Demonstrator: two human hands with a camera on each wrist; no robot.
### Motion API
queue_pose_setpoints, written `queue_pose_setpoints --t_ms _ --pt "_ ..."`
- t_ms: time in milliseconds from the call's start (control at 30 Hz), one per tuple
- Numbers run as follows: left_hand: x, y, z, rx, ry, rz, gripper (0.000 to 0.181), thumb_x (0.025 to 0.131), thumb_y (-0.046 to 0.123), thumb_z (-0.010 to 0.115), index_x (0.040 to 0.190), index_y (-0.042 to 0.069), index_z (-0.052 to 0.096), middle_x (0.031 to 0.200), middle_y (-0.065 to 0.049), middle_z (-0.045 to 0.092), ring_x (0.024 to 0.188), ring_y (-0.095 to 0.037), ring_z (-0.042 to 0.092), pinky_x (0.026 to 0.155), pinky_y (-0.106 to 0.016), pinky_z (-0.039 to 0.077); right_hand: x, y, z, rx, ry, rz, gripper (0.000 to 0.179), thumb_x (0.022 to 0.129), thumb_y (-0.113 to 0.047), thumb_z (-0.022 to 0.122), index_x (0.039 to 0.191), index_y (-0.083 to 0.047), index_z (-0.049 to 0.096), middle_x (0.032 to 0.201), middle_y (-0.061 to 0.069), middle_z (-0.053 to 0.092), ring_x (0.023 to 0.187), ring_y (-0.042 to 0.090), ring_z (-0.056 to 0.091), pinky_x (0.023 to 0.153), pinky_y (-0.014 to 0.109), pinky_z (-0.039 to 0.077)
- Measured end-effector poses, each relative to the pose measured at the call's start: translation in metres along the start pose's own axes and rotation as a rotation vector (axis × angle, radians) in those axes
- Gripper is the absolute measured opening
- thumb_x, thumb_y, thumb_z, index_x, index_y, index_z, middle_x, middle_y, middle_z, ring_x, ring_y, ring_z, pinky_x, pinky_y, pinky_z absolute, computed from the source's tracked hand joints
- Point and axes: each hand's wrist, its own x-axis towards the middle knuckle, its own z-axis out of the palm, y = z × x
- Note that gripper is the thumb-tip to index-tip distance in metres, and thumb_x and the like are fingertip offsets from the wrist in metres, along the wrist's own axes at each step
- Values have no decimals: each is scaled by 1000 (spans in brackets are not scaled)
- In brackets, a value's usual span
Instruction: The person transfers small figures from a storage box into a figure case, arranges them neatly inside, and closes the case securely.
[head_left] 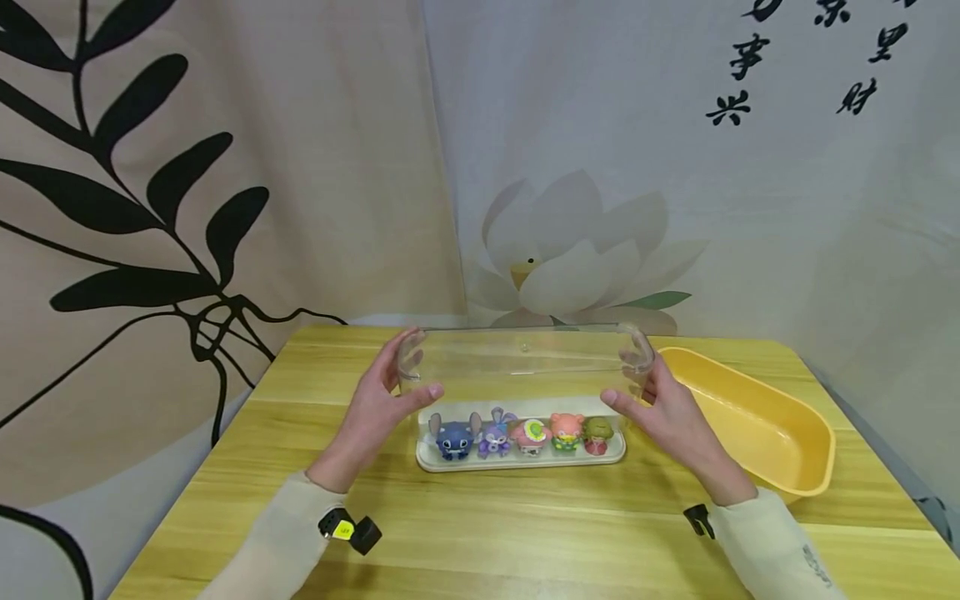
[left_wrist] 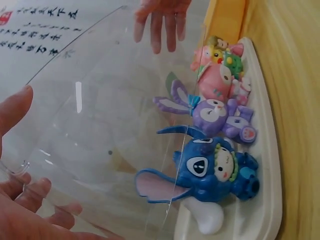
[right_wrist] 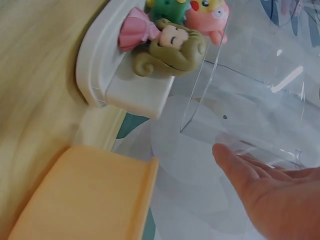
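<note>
My left hand (head_left: 375,412) and my right hand (head_left: 669,412) hold a clear plastic cover (head_left: 525,358) by its two ends, thumbs toward me and the other fingers behind. The cover is raised above a white base (head_left: 517,467). On that base stand several small figurines in a row: a blue big-eared one (head_left: 453,439) at the left, a purple rabbit (head_left: 494,435), a pink one (head_left: 530,437), a coral-pink one (head_left: 566,431) and a brown-haired doll (head_left: 597,435) at the right. In the left wrist view, the cover's lower edge overlaps the figurines' heads.
A yellow plastic bin (head_left: 757,417) stands on the wooden table (head_left: 480,533), right of the base and beside my right forearm. Behind the table hangs a pale printed curtain (head_left: 360,167) with leaves, a lotus and characters.
</note>
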Motion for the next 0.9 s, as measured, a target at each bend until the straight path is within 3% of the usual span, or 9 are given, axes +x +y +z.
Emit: queue_pose_setpoints --t_ms 367,600,900 --pt "-2 -4 1 -3 -9 -44 82 94 25 79 162 25 33 166 -7 33 155 -34 26 124 -64 20 -1 6 3 -30 -9 0 91 100 -32 72 168 -28 11 156 25 46 134 50 52 108 63 46" --pt "-5 -12 2 -23 -19 -83 83 93 25 80 162 24 33 166 -8 33 154 -34 27 124 -64 20 -4 11 7 -39 -31 8 92 100 -32 71 168 -16 11 155 23 47 135 49 52 107 62 47" --pt "-3 -19 3 16 -22 -78 83 93 29 79 162 27 33 167 -7 33 154 -36 27 122 -66 22 -4 18 9 -42 -31 7 91 101 -32 70 168 -17 10 155 25 46 135 49 52 107 62 48"
